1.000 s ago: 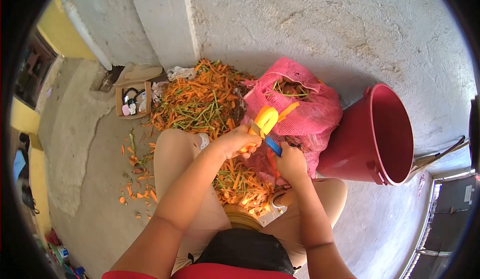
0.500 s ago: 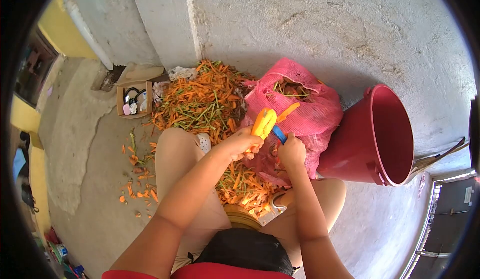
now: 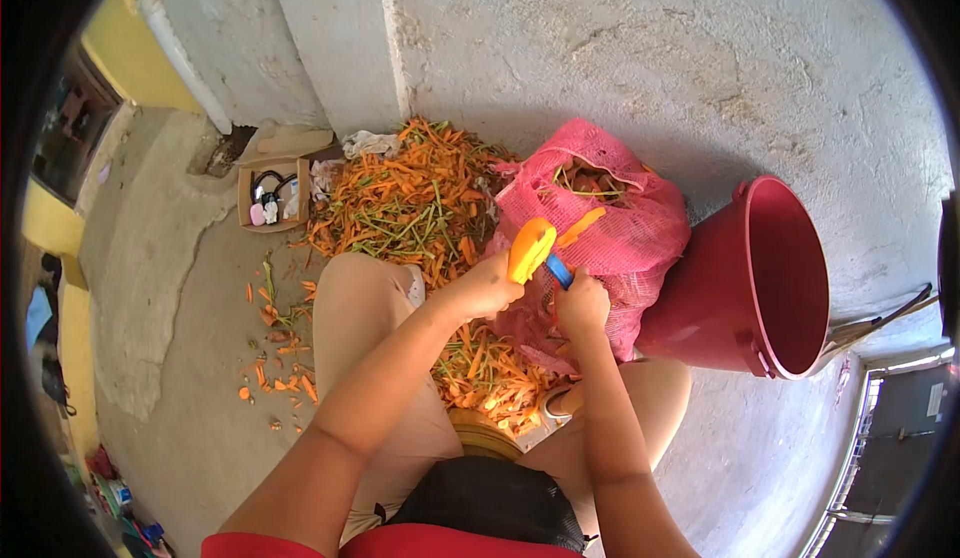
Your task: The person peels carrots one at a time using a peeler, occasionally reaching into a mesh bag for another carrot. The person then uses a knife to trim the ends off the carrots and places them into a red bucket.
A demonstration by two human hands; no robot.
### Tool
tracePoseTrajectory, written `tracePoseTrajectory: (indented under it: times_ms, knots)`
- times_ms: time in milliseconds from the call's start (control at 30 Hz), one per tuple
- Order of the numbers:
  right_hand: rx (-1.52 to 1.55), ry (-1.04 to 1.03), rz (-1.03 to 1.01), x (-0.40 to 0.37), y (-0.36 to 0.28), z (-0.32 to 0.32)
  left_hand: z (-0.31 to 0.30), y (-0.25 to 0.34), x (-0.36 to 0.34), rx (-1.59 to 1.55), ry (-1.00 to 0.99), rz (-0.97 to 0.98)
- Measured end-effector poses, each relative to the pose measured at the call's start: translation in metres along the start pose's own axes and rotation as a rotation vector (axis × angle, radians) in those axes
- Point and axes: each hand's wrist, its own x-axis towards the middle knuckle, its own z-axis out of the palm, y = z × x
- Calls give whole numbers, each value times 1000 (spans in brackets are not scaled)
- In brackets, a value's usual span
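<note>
My left hand [image 3: 489, 286] is closed around the lower end of a thick peeled carrot [image 3: 530, 249], yellow-orange and held tilted upward. In my right hand [image 3: 583, 305] is a blue-handled peeler [image 3: 559, 270], its upper end close to the carrot's right side. A strip of orange peel [image 3: 582, 227] sticks out just above the peeler. Both hands are in the air over my knees, in front of a pink mesh sack [image 3: 625, 233] whose open top shows carrots and green stalks.
A heap of orange peelings and green stalks [image 3: 420, 203] lies against the wall, with more peelings [image 3: 490, 373] between my legs. On the right a dark red bucket [image 3: 700, 288] leans over. A small cardboard box [image 3: 273, 195] holds odds and ends at the left.
My left hand has turned slightly, rolling the carrot so that a broader side shows. The peeler and the peel strip have hardly moved.
</note>
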Motion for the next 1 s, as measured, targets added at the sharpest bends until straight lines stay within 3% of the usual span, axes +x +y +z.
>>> tracePoseTrajectory:
  times_ms: [67, 167, 300, 400, 433, 533, 567, 667, 700, 800, 900, 1000]
  knots:
    - [4, -13, 7, 0, 2, 5, -3, -3, 2, 38, -13, -7]
    - [162, -14, 48, -2, -7, 4, 3, -8, 10, -326, -12, -100]
    - [203, -52, 113, -4, -10, 16, 24, -27, 19, -50, 213, 44]
    - [161, -6, 63, 0, -3, 17, 14, -22, 15, -147, 82, 18]
    - [163, 21, 22, 3, 3, 14, 5, -12, 10, -225, -19, -104]
    - [129, 38, -41, 6, 3, 8, -7, -2, 1, -202, -63, -150]
    - [144, -2, -1, 4, 0, 7, -4, -3, 0, -83, -6, -94]
    - [210, -88, 64, -4, -17, 15, 3, -47, 21, 532, 401, 367]
    - [235, -82, 81, -6, -16, 15, 7, -40, 16, 532, 404, 305]
    - [320, -67, 122, -8, -20, 18, 3, -14, 6, -130, 55, -51]
    - [156, 37, 84, -2, -13, 4, -4, -14, 5, -353, -55, -142]
    - [194, 67, 45, -5, -12, 12, 1, -22, 5, 95, 101, 102]
